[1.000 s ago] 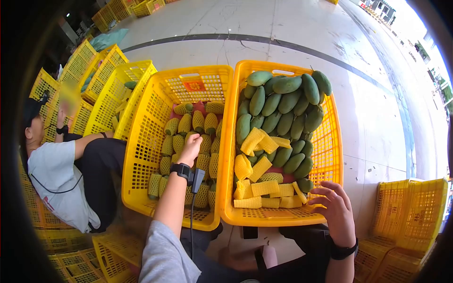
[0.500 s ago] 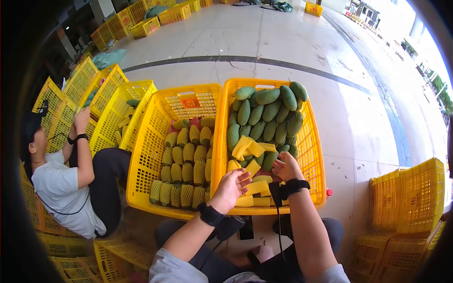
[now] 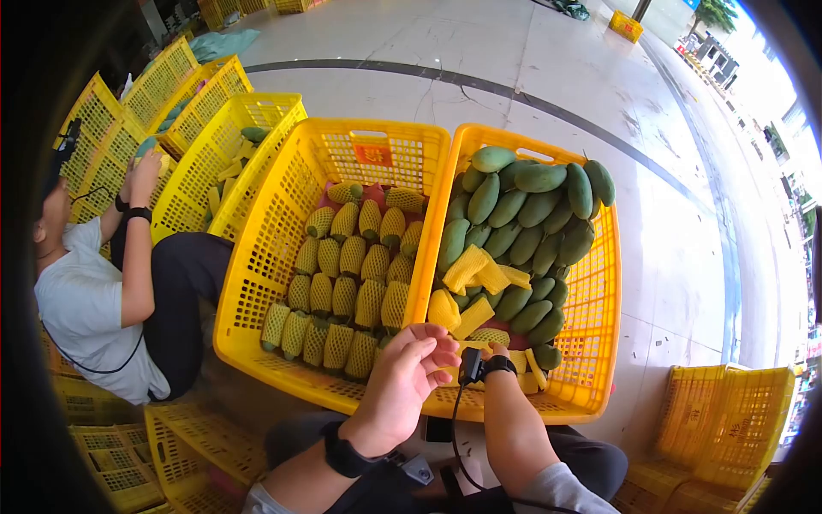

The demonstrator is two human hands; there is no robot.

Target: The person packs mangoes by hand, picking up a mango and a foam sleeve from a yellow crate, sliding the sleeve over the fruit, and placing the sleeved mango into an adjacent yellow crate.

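Observation:
My left hand (image 3: 409, 370) is above the near edge between two yellow crates, palm turned inward. Its fingers are loosely curled and apart from the thumb, with nothing visible in them. My right hand (image 3: 497, 350) reaches down among yellow foam net sleeves (image 3: 473, 318) at the near end of the right crate (image 3: 604, 343). A black device on the wrist and the sleeves hide most of its fingers. Green mangoes (image 3: 524, 210) fill the far part of that crate. In the left crate (image 3: 257, 257), mangoes in foam nets (image 3: 344, 297) stand in rows.
At the left sits a co-worker (image 3: 98, 283), hands raised around a green mango, beside another yellow crate (image 3: 193, 171). Stacked yellow crates (image 3: 728, 420) stand at the lower right. Pale tiled floor (image 3: 479, 51) stretches beyond the crates.
The view has shifted, so the crates appear turned. My right hand has gone down from above the mangoes to the sleeves. My left hand has turned, its fingers curling more.

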